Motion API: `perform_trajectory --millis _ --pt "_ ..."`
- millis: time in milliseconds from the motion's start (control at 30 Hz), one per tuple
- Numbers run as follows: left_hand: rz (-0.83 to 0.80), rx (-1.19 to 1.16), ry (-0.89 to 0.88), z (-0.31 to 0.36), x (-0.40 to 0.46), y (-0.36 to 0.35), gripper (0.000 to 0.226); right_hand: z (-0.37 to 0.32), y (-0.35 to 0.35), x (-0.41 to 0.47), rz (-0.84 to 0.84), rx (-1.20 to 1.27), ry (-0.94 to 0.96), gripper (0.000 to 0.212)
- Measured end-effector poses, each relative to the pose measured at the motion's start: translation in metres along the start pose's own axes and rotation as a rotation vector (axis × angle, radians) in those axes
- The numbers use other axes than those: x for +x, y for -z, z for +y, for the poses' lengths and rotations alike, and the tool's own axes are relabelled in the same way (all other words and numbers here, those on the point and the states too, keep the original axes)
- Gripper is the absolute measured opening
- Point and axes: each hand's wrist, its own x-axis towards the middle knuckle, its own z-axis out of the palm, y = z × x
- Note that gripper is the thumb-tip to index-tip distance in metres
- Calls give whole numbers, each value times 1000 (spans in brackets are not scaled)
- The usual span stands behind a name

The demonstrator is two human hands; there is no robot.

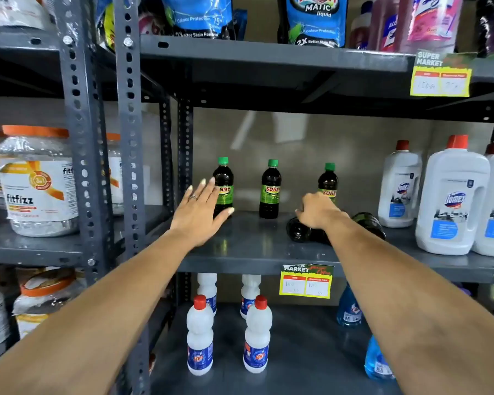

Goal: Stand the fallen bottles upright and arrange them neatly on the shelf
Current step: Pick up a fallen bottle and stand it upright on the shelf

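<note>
Three dark bottles with green caps and green labels stand upright on the grey middle shelf (248,246): a left bottle (223,182), a middle bottle (270,189) and a right bottle (328,181). A fallen dark bottle (298,230) lies on its side in front of the right one, base toward me. Another fallen dark bottle (368,222) lies just to its right. My left hand (201,212) is open, fingers spread, right beside and partly in front of the left bottle. My right hand (317,210) is closed over the top of the nearer fallen bottle.
Large white jugs (451,195) with red caps fill the shelf's right side. A perforated steel upright (130,155) bounds the left. The shelf above (268,55) holds blue detergent pouches. Below stand white bottles (199,337) and blue ones (348,309). A yellow price tag (305,282) hangs on the shelf edge.
</note>
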Motion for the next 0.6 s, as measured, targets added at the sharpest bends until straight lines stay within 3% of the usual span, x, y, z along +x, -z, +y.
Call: perform_trajectory --millis 100,267,400,500,600 --pt "-145 -57 10 -10 -17 -12 75 -3 -6 -1 16 -4 -87 40" --pt "-320 -328 156 -22 -32 -20 81 -14 -3 5 -154 122 -335 53" --pt "-501 -256 139 -18 -43 -10 98 -17 -10 11 -231 414 -525 70" --pt "-555 -185 134 -22 -52 -3 120 -12 -18 17 -227 498 -543 69" --pt "-556 -131 123 -30 -60 2 127 -8 -26 14 -146 680 -523 62"
